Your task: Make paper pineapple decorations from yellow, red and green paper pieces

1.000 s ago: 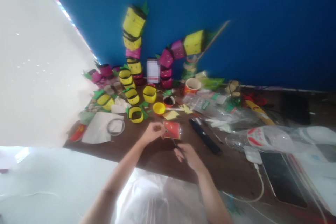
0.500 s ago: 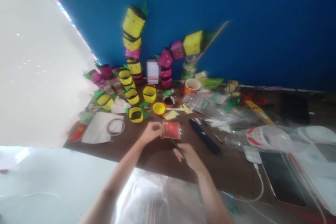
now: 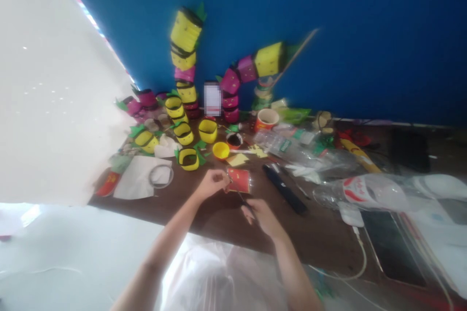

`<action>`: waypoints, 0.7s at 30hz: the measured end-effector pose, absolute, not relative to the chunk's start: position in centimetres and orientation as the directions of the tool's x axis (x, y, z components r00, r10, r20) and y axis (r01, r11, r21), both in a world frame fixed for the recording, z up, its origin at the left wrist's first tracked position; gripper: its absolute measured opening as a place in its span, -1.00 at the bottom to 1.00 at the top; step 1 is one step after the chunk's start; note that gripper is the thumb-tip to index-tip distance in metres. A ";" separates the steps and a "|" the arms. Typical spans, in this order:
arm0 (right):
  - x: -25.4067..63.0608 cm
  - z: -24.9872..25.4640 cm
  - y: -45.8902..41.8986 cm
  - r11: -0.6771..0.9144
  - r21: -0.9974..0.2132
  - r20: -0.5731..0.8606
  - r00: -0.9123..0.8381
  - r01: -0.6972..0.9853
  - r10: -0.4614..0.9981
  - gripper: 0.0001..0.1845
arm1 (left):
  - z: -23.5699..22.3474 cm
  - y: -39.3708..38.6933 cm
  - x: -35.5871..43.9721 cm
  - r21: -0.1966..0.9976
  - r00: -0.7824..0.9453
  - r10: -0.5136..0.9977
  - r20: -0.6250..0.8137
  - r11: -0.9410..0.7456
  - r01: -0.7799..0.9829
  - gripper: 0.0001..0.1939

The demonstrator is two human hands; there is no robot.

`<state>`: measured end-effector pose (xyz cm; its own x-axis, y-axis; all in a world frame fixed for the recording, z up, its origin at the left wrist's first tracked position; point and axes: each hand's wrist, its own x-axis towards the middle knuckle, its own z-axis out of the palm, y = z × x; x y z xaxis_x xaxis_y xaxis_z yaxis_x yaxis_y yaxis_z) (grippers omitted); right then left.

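Observation:
My left hand (image 3: pixel 214 183) is closed in a pinch just left of a small red rectangle (image 3: pixel 240 181) with yellow marks, lying on the table. Whatever sits between its fingertips is too small and blurred to name. In my right hand (image 3: pixel 258 214) I grip a thin, dark tool that looks like scissors (image 3: pixel 242 199). Its narrow end points up and left, across the red piece toward my left fingertips. Beyond my hands stand a small yellow cup (image 3: pixel 221 151) and a cup of dark stuff (image 3: pixel 234 141), with pale yellow scraps (image 3: pixel 238 160) close by.
Yellow and purple decorated cups (image 3: pixel 188 159) fill the back left, some stacked tall against the blue wall. White paper (image 3: pixel 136 177) and a tape roll (image 3: pixel 161 176) lie left. To the right are a black long object (image 3: pixel 284 189), plastic bottles (image 3: pixel 372 192) and a phone (image 3: pixel 392 248).

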<state>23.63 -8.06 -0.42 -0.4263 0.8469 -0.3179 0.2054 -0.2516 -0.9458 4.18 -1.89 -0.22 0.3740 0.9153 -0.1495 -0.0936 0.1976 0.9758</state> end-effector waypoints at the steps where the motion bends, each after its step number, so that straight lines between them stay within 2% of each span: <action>1: 23.6 -0.4 -8.1 -0.254 -0.945 -0.319 -0.425 0.205 0.847 -0.58 | -0.2 -1.9 4.2 0.976 0.375 0.915 -0.149 0.197 -0.094 -0.74; 21: 23.6 -0.5 -8.1 -0.258 -0.944 -0.324 -0.418 0.207 0.849 -0.60 | 0.2 -2.0 4.4 0.979 0.342 0.926 -0.159 0.192 -0.066 -0.71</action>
<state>23.57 -8.11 -0.55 -0.4184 0.8486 -0.3239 0.2071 -0.2581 -0.9437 4.37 -1.98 0.16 0.3420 0.9262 -0.1585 -0.0658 0.1919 0.9792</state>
